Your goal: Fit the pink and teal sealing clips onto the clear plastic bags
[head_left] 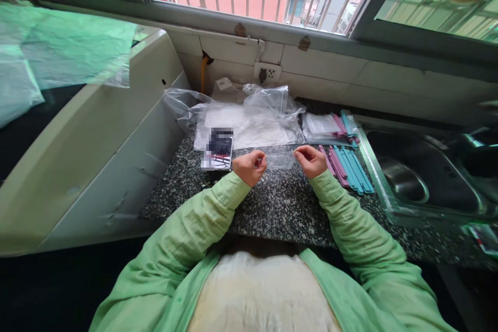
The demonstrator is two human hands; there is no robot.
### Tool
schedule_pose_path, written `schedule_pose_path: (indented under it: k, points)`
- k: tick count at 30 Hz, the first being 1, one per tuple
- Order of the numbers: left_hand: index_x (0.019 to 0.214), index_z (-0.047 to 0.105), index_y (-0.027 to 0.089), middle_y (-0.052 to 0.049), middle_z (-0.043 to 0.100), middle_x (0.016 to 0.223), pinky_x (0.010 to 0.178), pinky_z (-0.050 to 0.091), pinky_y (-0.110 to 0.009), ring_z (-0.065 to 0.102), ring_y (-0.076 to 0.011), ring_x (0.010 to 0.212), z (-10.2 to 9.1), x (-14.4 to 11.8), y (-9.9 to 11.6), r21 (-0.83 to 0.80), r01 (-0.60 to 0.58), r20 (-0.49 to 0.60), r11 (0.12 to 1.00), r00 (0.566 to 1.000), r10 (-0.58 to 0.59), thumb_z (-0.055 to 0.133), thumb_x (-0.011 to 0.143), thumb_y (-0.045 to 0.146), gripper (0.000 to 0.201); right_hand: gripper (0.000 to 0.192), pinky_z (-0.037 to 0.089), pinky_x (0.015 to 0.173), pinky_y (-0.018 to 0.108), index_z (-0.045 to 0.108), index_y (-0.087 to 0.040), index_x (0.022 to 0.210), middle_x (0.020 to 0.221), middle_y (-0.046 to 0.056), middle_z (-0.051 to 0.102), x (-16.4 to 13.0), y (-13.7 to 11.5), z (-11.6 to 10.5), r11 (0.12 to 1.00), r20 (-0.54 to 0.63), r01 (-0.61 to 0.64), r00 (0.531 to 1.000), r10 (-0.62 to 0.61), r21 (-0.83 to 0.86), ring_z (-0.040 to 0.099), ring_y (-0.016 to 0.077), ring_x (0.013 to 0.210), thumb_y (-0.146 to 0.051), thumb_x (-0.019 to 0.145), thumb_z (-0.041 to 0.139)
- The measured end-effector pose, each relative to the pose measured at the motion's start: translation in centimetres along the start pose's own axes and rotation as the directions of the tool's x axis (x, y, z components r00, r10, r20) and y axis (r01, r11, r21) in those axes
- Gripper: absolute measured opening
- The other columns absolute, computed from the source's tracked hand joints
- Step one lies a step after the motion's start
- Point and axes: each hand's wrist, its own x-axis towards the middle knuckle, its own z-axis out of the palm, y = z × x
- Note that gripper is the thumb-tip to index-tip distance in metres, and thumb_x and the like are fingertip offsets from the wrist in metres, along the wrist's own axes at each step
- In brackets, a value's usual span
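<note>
A small clear bag point(280, 161) is stretched between the person's two hands, just above or on the near part of the speckled dark surface point(280, 212); whether it touches the stone is hard to tell. The left hand point(250, 167) has its grip narrow, thumb and fingers pinching the bag's left end. The right hand point(311, 161) pinches the other end between thumb and fingertip, its grip just as narrow. Both wrists come out of green sleeves point(210, 212).

Just beside the right hand, pink sticks point(338, 167) and blue sticks point(355, 170) lie side by side in a row. Behind them is a stack of clear packets point(321, 125), with more pink and blue pieces at its right end. Beyond the hands, a pile of white plastic bags point(268, 127) spreads toward the tiled wall point(319, 70), under a socket point(267, 71). A flat dark item point(221, 146), partly blurred out, lies near the left hand. To the right of the sticks is a metal sink point(373, 171)
</note>
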Motion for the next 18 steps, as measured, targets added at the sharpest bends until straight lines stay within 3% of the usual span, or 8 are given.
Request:
schedule_pose_path:
  k: [6, 13, 18]
  points:
    - [0.077, 0.059, 0.016, 0.002, 0.060, 0.060, 0.047, 0.039, -0.017, 0.048, -0.0049, 0.045, 0.0, 0.1, -0.2, -0.170, 0.136, 0.119, 0.976, 0.986, -0.116, 0.050, 0.075, 0.026, 0.014, 0.014, 0.042, 0.049, 0.022, 0.059, -0.017, 0.070, 0.060, 0.000, 0.059, 0.3, 0.2, -0.1, 0.994, -0.008, -0.052, 0.999, 0.053, 0.096, 0.050, 0.0093, 0.051, -0.031, 0.072, 0.056]
    - [0.085, 0.059, 0.014, -0.002, 0.062, 0.073, 0.048, 0.042, -0.018, 0.047, -0.0052, 0.047, 0.6, 0.2, -0.7, -0.237, 0.171, 0.217, 0.956, 0.969, -0.119, 0.052, 0.072, 0.024, 0.017, 0.022, 0.039, 0.043, 0.022, 0.056, -0.018, 0.069, 0.060, 0.000, 0.059, 1.0, 1.0, -0.6, 0.967, -0.039, -0.098, 0.993, 0.110, 0.235, 0.046, 0.0079, 0.046, -0.039, 0.071, 0.056]
    - [0.096, 0.056, 0.013, -0.004, 0.062, 0.076, 0.042, 0.040, -0.017, 0.044, -0.0038, 0.043, 1.7, 0.0, -1.3, -0.461, 0.343, 0.354, 0.819, 0.917, -0.185, 0.054, 0.071, 0.027, 0.029, 0.028, 0.035, 0.038, 0.021, 0.054, -0.018, 0.069, 0.060, 0.000, 0.058, 1.0, 1.6, -0.1, 0.937, 0.006, -0.125, 0.991, 0.130, 0.325, 0.042, 0.0063, 0.042, -0.046, 0.068, 0.057]
